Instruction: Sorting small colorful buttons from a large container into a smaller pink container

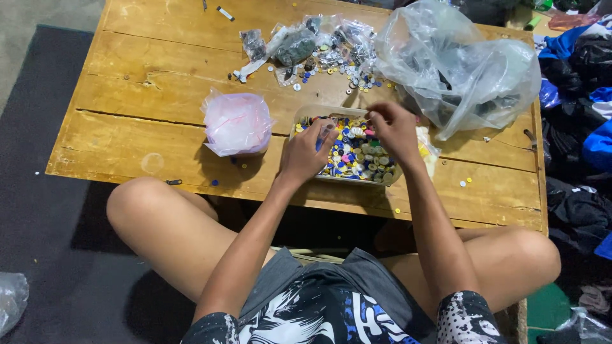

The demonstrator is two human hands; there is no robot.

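**A:** I am watching the head camera from my desk. Can you tell me what you see for the left hand (308, 151)?

**B:** Yes. It rests on the near left side of the clear plastic tray (305, 112), which is full of small coloured buttons (357, 156). The fingers are curled loosely together, and the fingertips touch the buttons. I think a small dark piece sits at the fingertips, but it is too small, so I cannot tell if the hand really pinches it.

**A:** And the right hand (395, 130)?

**B:** It is over the far right part of the same tray. The fingers are bent and drawn together, as in a pinch, pointing to the left. I cannot tell what is between them; it is hidden by the hand itself.

**A:** Where is the tray on the wooden table (127, 76)?

**B:** Near the middle, close to the near edge, just in front of the person's knees. To the left of it stands a pink plastic bag (237, 123), near but apart. To the far right is a big clear plastic bag (459, 64), crumpled. On the far side I see small clear packets (319, 41) with loose buttons scattered about them.
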